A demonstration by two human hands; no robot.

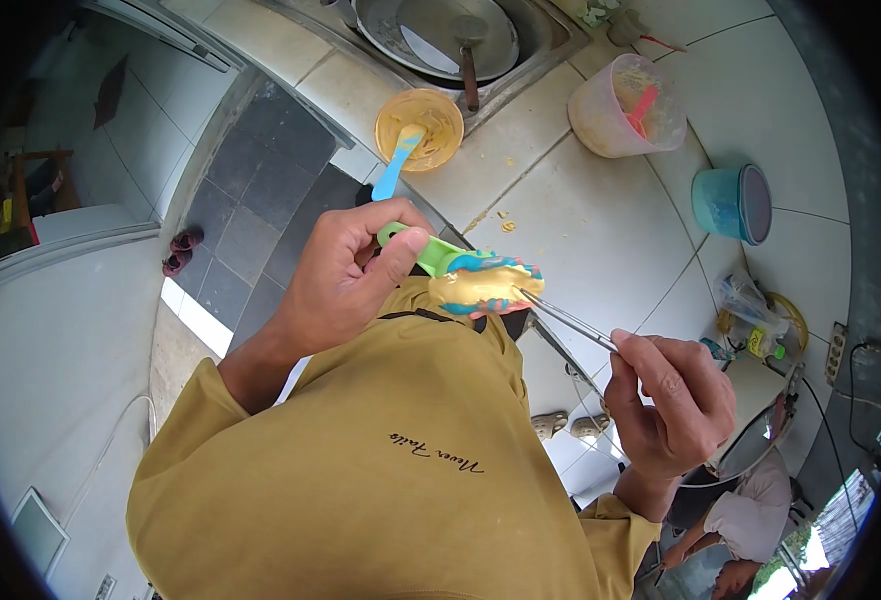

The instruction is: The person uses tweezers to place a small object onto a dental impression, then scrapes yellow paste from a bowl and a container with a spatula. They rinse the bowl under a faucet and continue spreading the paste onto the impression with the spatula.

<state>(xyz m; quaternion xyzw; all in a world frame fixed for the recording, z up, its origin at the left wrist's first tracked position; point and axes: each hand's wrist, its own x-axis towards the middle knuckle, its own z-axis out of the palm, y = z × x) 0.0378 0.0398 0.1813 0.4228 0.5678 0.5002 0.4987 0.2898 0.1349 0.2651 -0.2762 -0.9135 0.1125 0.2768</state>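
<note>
My left hand is closed around the green plastic handle of a small tray. Blue and pink material lines the tray's edges, and smooth yellow paste fills its middle. In my right hand is a thin metal tool that looks like tweezers, pinched between thumb and fingers. Its tip touches the yellow paste. Beyond my left hand, a tub coated inside with yellow paste stands on the tiled counter. A blue spatula leans in it, its blade smeared yellow.
A sink at the top holds a large pan. A pink tub with a red utensil and a teal lidded container stand along the wall. Yellow crumbs dot the counter. Another person is at lower right.
</note>
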